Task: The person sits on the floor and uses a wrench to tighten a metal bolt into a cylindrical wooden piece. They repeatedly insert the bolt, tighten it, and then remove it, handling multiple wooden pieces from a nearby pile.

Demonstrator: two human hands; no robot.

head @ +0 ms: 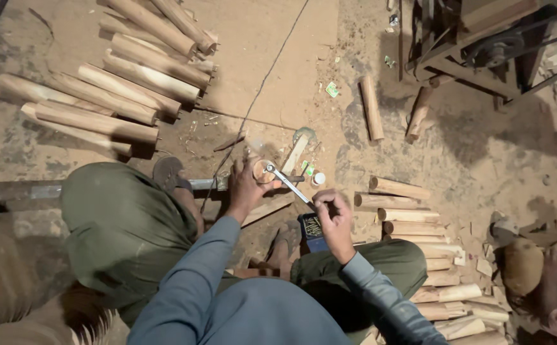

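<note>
The left hand (245,188) grips the end of a short round pale wooden billet (262,170) held over the dusty earthen floor (278,57); the right hand (331,217) pinches one leg of a slim metal divider (289,184) whose tip rests on the billet's flat end face. Marking appears to be under way on this piece; smooth, tapered turned wooden legs (112,96) lie stacked to the upper left, and rough-sawn square blanks (419,243) are piled at right.
</note>
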